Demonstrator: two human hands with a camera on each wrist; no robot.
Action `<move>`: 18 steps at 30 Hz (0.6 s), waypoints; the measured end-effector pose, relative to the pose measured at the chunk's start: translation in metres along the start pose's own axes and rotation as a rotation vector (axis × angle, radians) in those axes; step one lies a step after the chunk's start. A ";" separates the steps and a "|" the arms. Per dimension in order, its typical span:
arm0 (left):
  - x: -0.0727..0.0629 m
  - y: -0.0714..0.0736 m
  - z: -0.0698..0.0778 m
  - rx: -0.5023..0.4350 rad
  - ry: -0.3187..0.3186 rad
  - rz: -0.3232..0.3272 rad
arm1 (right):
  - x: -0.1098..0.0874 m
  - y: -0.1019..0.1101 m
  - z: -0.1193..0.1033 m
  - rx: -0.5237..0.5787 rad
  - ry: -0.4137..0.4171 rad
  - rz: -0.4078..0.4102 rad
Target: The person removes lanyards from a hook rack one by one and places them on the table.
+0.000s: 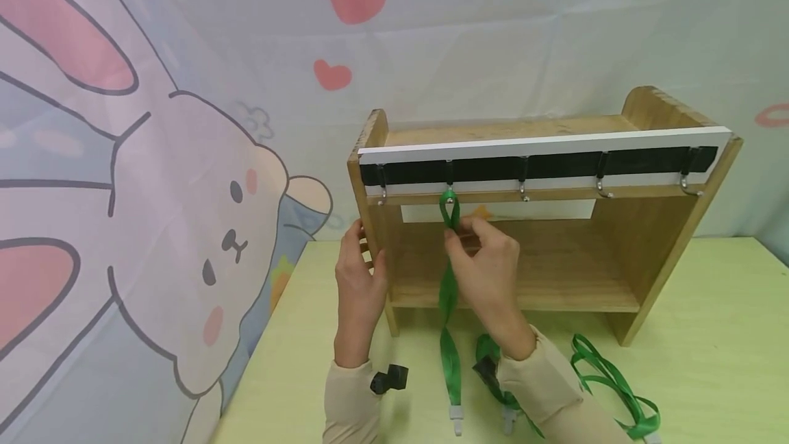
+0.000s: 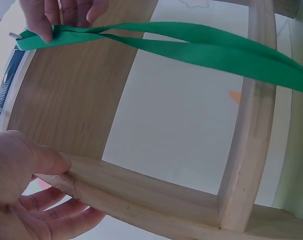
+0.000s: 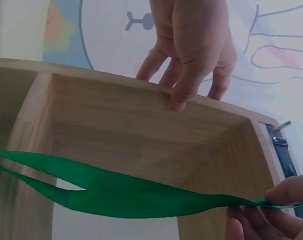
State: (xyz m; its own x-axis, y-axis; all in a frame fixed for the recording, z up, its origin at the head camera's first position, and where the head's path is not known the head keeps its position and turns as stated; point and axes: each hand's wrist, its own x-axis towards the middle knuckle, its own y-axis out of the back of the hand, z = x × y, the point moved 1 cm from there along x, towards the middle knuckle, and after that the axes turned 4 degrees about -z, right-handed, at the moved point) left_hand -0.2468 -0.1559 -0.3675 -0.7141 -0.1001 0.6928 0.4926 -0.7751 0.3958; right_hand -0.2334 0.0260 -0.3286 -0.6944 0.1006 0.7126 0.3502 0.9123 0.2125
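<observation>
A green lanyard [image 1: 451, 293] hangs by its top loop on the second hook [image 1: 449, 190] from the left, its white clip [image 1: 455, 416] dangling low. My right hand [image 1: 490, 262] pinches the strap between thumb and fingers just below that loop. Around the left side panel [image 1: 373, 225] of the wooden shelf, my left hand [image 1: 360, 286] grips the edge. In the left wrist view its thumb lies on the inner side and the fingers on the outer side of that wood [image 2: 81, 182].
Beneath the shelf's front, a second green lanyard [image 1: 487, 348] lies on the table [image 1: 709, 307], partly behind my right sleeve. A third lanyard [image 1: 616, 382] is farther right. Several metal hooks [image 1: 603, 187] line the black strip. A printed rabbit backdrop [image 1: 203, 225] hangs behind.
</observation>
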 end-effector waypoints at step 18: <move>0.000 -0.001 0.000 -0.011 -0.025 0.009 | -0.007 0.015 -0.015 0.095 0.068 -0.022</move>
State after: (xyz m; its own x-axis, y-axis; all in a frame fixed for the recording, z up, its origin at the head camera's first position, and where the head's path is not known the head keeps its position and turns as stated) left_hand -0.2475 -0.1554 -0.3681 -0.6971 -0.0912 0.7112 0.4930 -0.7811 0.3831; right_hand -0.2138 0.0328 -0.3206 -0.6557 0.0557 0.7529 0.2716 0.9479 0.1664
